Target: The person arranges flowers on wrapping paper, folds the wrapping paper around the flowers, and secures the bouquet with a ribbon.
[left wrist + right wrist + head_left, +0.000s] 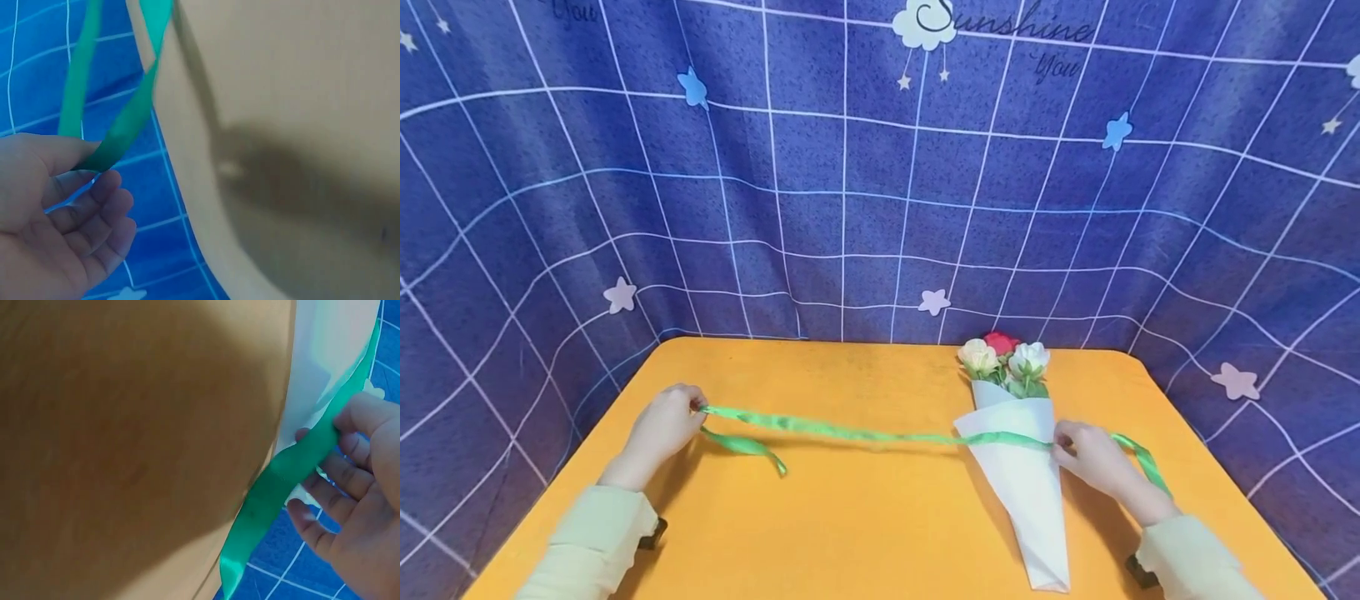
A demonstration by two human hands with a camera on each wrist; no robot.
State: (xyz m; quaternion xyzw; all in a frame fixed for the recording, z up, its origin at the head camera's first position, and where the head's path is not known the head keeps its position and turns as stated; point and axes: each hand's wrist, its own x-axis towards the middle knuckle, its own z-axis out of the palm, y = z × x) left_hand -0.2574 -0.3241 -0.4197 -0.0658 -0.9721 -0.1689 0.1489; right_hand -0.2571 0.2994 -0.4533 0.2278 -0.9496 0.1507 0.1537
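A green ribbon [857, 434] stretches nearly straight between the two hands, passing across the front of a bouquet in white wrapping paper [1026, 492]. My left hand [664, 425] pinches the ribbon between thumb and index finger at the table's left, its loose tail hanging toward the table. In the left wrist view the ribbon [128, 125] bends at the pinch of the hand [69, 206]. My right hand [1093, 454] pinches it just right of the wrapping, with the other tail trailing right. The right wrist view shows the ribbon [275, 481] running past the right hand's fingers [350, 478].
Cream, red and white flowers [1028, 360] top the bouquet, which lies on the right half of an orange table [865, 517]. Behind and beside the table hangs a blue gridded curtain [865, 208] with stars and clouds. Dark bands show beneath both sleeves [591, 533].
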